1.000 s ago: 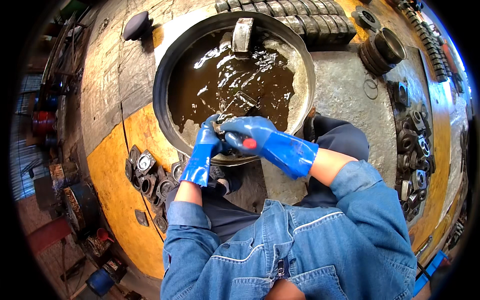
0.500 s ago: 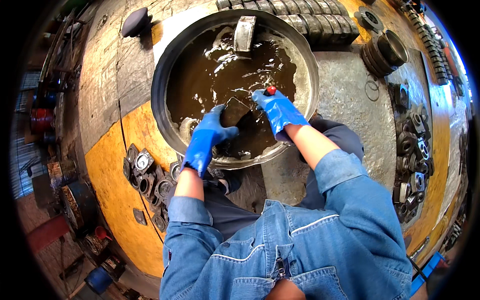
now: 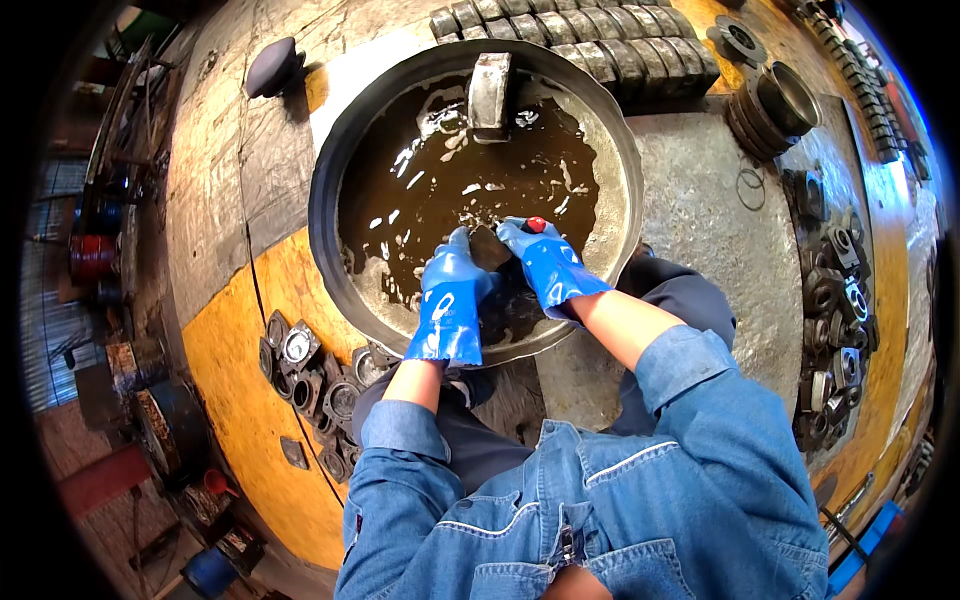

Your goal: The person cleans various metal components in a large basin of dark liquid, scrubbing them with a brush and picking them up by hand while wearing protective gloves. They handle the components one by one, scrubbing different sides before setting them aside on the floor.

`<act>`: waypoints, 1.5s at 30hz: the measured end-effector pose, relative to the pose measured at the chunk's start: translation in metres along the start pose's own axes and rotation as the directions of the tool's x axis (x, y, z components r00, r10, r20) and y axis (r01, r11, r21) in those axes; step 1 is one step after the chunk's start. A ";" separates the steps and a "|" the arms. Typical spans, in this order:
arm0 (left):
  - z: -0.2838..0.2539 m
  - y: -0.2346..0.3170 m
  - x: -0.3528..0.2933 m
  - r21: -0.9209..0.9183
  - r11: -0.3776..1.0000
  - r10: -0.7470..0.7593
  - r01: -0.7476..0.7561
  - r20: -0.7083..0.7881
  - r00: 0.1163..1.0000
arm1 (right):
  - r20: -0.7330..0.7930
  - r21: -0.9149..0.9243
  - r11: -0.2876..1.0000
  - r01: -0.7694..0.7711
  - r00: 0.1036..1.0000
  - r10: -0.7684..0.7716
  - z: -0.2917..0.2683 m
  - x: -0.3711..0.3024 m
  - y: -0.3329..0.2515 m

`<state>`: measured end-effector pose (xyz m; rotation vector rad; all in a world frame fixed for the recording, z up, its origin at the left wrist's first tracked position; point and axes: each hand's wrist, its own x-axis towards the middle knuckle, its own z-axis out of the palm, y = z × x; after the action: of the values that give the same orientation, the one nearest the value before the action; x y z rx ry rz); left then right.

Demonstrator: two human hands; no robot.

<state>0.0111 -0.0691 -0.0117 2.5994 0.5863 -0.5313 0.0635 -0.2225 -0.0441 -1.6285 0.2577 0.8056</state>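
Dark metal part (image 3: 488, 248) held low within the near half of a round metal basin (image 3: 325, 200) of brown liquid (image 3: 420, 205).
Left hand (image 3: 457, 270), blue-gloved, curls fingers and thumb about the part's left side, presumably to steady it; right hand (image 3: 542, 260), gloved alike, closes on a red-ended tool (image 3: 536, 225) just beside it. Cannot tell whether the right fingertips also touch the part, or how far it dips in. The low hold probably lets drips fall back inside the rim. A grey metal block (image 3: 490, 97) stands at the far rim, apart from both hands; similar blocks (image 3: 590, 50) sit in close rows beyond, perhaps to save room.
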 end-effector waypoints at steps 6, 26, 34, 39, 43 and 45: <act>-0.021 -0.003 -0.010 -0.327 0.939 0.118 -0.102 0.029 0.993 | -0.070 0.262 0.949 0.177 0.984 -0.164 0.007 -0.020 -0.013; -0.003 -0.050 -0.042 -0.123 0.986 0.088 -0.109 -0.169 0.982 | -0.023 -0.128 0.988 0.082 0.996 -0.086 -0.057 -0.030 -0.047; 0.000 -0.064 -0.045 -0.260 0.952 0.126 -0.161 -0.144 0.981 | 0.259 -0.477 0.650 0.591 0.802 -0.538 -0.068 -0.030 -0.029; 0.008 -0.087 -0.039 -0.209 0.966 0.119 -0.154 -0.169 0.978 | 0.275 -0.031 0.887 0.461 0.857 -0.436 -0.057 -0.059 -0.053; 0.005 -0.094 -0.031 -0.217 0.963 0.142 -0.159 -0.093 0.985 | 0.319 -0.296 0.892 0.342 0.916 -0.245 -0.049 -0.019 -0.044; 0.001 -0.083 -0.035 -0.224 0.964 0.133 -0.145 -0.068 0.989 | 0.191 -0.393 0.892 0.223 0.969 -0.158 -0.047 -0.011 -0.049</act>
<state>-0.0576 -0.0123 -0.0231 2.4188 0.4485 -0.3305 0.1004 -0.2583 0.0021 -1.9376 -0.1986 0.8669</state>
